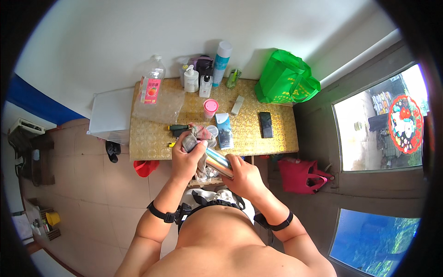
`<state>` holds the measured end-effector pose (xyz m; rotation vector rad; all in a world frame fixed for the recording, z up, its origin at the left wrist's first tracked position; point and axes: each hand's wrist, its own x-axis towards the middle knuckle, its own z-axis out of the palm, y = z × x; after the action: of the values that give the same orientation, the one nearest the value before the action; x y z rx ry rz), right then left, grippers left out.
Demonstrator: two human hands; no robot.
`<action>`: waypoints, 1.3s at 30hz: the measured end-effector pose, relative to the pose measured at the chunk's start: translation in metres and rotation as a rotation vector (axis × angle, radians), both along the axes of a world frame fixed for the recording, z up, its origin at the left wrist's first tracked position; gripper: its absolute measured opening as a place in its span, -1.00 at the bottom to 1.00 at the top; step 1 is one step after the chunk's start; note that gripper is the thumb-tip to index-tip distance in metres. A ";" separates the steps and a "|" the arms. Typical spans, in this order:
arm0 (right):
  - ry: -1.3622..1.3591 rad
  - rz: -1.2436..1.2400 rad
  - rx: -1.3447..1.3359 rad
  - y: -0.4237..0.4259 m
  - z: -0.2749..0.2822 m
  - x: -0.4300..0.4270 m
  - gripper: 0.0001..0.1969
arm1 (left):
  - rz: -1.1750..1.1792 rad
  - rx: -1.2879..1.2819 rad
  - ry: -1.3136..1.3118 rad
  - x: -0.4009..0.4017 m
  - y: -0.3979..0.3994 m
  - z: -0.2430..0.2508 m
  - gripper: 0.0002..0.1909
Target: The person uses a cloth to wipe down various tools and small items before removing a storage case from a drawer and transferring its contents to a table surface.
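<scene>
My left hand point(188, 155) grips a checked cloth point(198, 135) bunched around the upper end of a shiny, colour-striped object point(218, 162), whose exact kind I cannot tell. Around its lower end the fingers of my right hand point(244, 173) are closed. Both hands are in front of the table's near edge, above an open drawer point(207, 180). Just beyond the cloth lie a green-handled screwdriver point(178, 127) and a round clear lid or container point(212, 131). A blue printed packet point(225, 131) lies to their right on the patterned tabletop point(283, 142).
A large plastic bottle point(151, 81), pump bottles point(191, 79), a spray can point(221, 64) and a green bag point(285, 79) stand along the wall. Nearer are a pink-lidded cup point(210, 108), a small box point(237, 105) and a phone point(265, 125). A pink bag point(301, 176) hangs near the door.
</scene>
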<state>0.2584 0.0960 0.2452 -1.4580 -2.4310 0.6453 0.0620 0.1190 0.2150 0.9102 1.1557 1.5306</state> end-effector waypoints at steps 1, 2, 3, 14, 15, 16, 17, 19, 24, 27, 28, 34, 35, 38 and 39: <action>0.062 0.007 -0.079 0.002 0.003 -0.001 -0.45 | 0.002 0.001 -0.002 0.000 -0.001 -0.002 -0.75; 0.217 0.042 -0.117 0.004 -0.006 -0.001 -0.51 | -0.019 -0.027 -0.194 0.000 -0.002 -0.003 -0.71; 0.215 0.042 -0.114 0.007 -0.006 -0.004 -0.51 | -0.045 -0.054 -0.387 0.001 -0.002 -0.003 -0.67; 0.785 -0.080 -1.142 0.017 -0.014 -0.026 -0.55 | -0.146 -0.002 -0.564 0.005 -0.006 -0.003 -0.50; 0.729 -0.155 -0.994 0.014 -0.015 -0.031 -0.54 | 0.023 -0.044 -0.460 0.005 -0.006 -0.015 -0.52; 0.595 -0.171 -0.805 0.011 -0.020 -0.032 -0.54 | 0.061 -0.022 -0.444 0.007 -0.007 -0.019 -0.55; 0.461 -0.185 -0.617 0.010 -0.027 -0.032 -0.53 | 0.054 -0.019 -0.442 0.005 -0.008 -0.030 -0.55; 0.429 -0.170 -0.560 0.009 -0.034 -0.033 -0.53 | 0.211 -0.086 -0.069 -0.001 -0.008 -0.040 -0.53; 0.381 -0.210 -0.508 0.002 -0.048 -0.032 -0.51 | 0.300 -0.089 0.145 0.011 -0.016 -0.042 -0.52; 0.300 -0.253 -0.483 0.002 -0.049 -0.030 -0.51 | 0.301 -0.138 0.212 0.012 -0.016 -0.049 -0.54; 0.337 -0.208 -0.509 0.003 -0.044 -0.028 -0.52 | 0.349 -0.186 0.143 0.009 -0.011 -0.056 -0.54; 0.928 -0.038 -1.115 0.005 -0.053 0.001 -0.49 | 0.235 -0.191 -0.445 -0.004 0.000 -0.062 -0.58; 1.006 -0.071 -1.086 0.002 -0.069 0.008 -0.50 | 0.269 -0.228 -0.466 -0.008 0.001 -0.069 -0.59; 1.037 -0.377 -0.730 0.007 -0.134 0.028 -0.52 | 0.351 -0.308 -0.447 -0.016 0.001 -0.084 -0.64; 0.957 -0.518 -0.744 0.015 -0.152 0.037 -0.54 | 0.377 -0.316 -0.424 -0.021 -0.003 -0.091 -0.64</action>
<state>0.2951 0.1111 0.0933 -1.3936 -1.0625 1.7017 0.0408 0.1161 0.1235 0.1451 1.2467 1.6692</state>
